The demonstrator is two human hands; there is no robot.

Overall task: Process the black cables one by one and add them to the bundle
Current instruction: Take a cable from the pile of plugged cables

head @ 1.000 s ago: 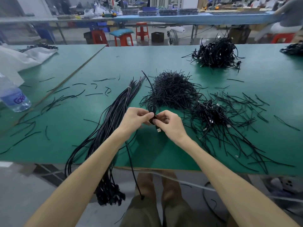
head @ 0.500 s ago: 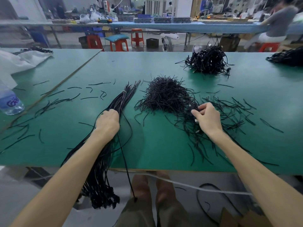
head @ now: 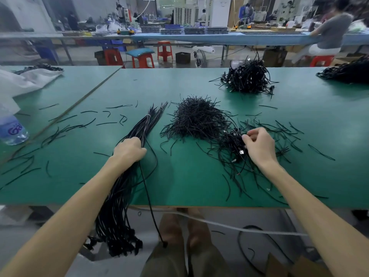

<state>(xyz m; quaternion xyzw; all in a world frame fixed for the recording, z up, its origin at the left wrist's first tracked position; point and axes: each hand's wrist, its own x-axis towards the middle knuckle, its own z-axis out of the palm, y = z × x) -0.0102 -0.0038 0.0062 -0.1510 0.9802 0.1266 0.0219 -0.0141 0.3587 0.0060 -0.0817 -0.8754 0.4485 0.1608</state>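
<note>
Where the green worktop point(head: 189, 180) runs wide under us, we take the heap of short black strands point(head: 196, 117) in its middle as our mark. Left of the heap lies the bundle point(head: 139, 128): long black cables tied near the far end, running toward us and hanging over the worktop's near edge. Our left hand point(head: 129, 149) has its fingers curled round the bundle, gripping it on the worktop. Just right of the heap, touching its edge, sits the tangle of black cables point(head: 232, 140) with small metal plugs. Our right hand point(head: 258, 145) rests on that tangle, fingertips and thumb pinching into it. One loose cable point(head: 151, 206) trails from beside the left hand over the near edge.

Beyond the heap and to its right is a second pile of cables point(head: 247, 79). Stray strands point(head: 105, 123) lie scattered on both sides of the heap. Behind the heap, past the worktop, stand red stools point(head: 164, 49) and a long blue bench point(head: 259, 39), with a seated person point(head: 331, 31) toward its right end.

Far left of the heap a clear plastic bottle point(head: 12, 129) sits at the frame's edge. Flat dark trays point(head: 194, 30) are stacked on the blue bench, and a dark box point(head: 182, 57) sits on the floor behind the heap. We cannot tell what any of these holds.
</note>
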